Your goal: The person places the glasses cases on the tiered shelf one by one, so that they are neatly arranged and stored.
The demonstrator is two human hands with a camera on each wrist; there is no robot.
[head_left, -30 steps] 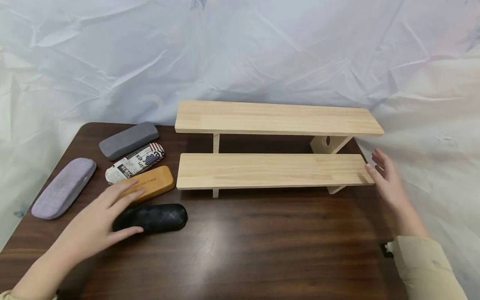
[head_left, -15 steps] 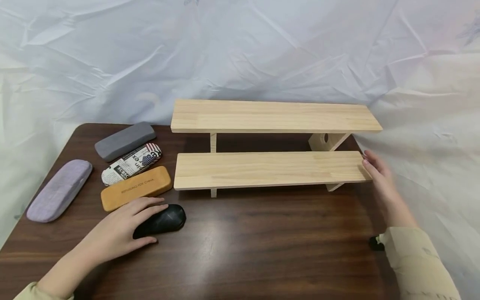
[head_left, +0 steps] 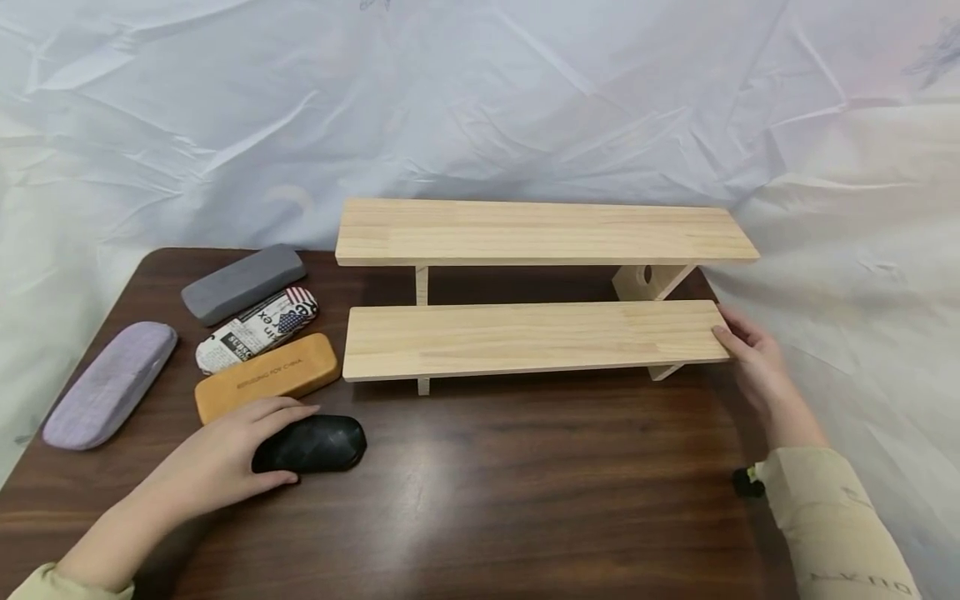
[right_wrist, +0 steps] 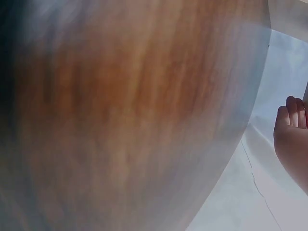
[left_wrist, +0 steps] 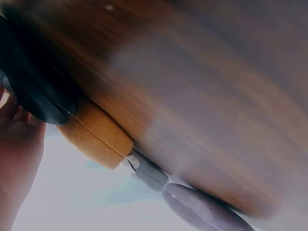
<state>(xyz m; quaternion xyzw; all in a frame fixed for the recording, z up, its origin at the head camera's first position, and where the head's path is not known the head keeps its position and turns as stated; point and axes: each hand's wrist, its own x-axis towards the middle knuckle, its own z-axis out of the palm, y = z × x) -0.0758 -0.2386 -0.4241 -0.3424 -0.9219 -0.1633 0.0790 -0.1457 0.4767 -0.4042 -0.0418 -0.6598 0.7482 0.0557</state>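
Observation:
My left hand (head_left: 221, 454) spans the black glasses case (head_left: 326, 443), thumb along its near side and fingers over the far side. In the left wrist view the same black case (left_wrist: 36, 77) shows at the left edge, against the fingers. At the right end of a two-tier wooden shelf, my right hand (head_left: 763, 375) holds the lower board (head_left: 525, 337), its thumb on the top face. Its other fingers are partly hidden behind the board's end. The right wrist view catches only part of the right hand (right_wrist: 291, 137), without the shelf.
Left of the shelf lie a tan glasses case (head_left: 270, 377), a newsprint-patterned case (head_left: 255, 332), a grey case (head_left: 243, 283) and a lilac case (head_left: 111, 385). The upper board (head_left: 547, 233) stands behind the lower one. Pale cloth (head_left: 480, 100) hangs around the brown table (head_left: 525, 500).
My left hand has moved from over the tan case down onto the black case. My right hand has come in to the lower board's end. The view has shifted slightly.

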